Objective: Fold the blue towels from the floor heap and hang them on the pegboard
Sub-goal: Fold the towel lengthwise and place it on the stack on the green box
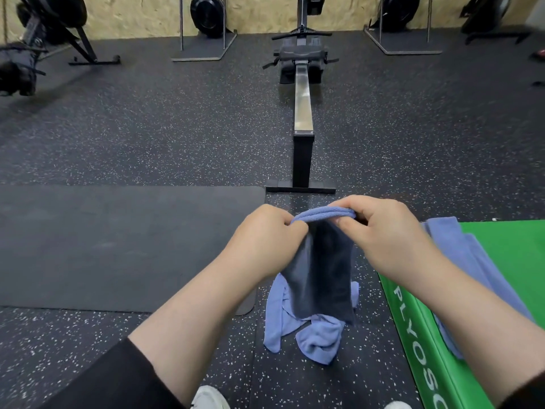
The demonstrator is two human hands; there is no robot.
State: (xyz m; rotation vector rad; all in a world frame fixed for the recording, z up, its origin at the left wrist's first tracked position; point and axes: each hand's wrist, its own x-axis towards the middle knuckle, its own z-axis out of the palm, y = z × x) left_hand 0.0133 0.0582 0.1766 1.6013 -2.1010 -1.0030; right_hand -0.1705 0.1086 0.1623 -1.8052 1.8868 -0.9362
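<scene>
Hands hold the soft blue folded towel up in the middle of the frame, the left hand and right hand each pinching a top corner so it hangs straight above the crumpled blue towel heap on the speckled floor.

This is a gym. A rowing machine stands on black speckled rubber flooring. To its left lies a dark exercise mat; to its right, nearer the camera, sits a green plyo box. More upright rowing machines line the chipboard wall behind it.
</scene>
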